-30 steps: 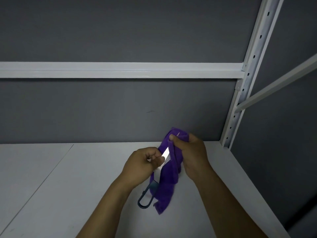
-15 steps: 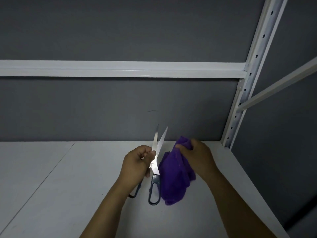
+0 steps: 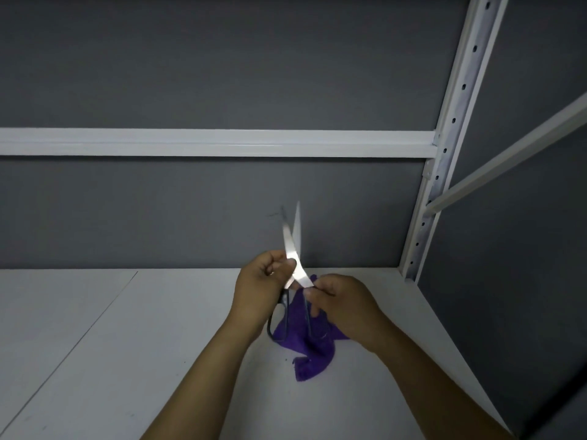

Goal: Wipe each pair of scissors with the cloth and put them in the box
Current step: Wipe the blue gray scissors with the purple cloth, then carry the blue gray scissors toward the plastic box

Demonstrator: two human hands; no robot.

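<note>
Scissors (image 3: 293, 246) held blades-up, slightly parted.
Left grip (image 3: 263, 287) clasps the pivot; right grip (image 3: 343, 309) pinches purple cloth (image 3: 305, 354) against one handle.

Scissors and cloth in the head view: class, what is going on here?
A person holds steel-bladed scissors with dark handles near the pivot in the left hand, blades slightly apart and pointing up. The right hand holds a purple cloth bunched against the handles, its end hanging toward the white shelf.

Head view, downward, near shelf (image 3: 158, 344)
</note>
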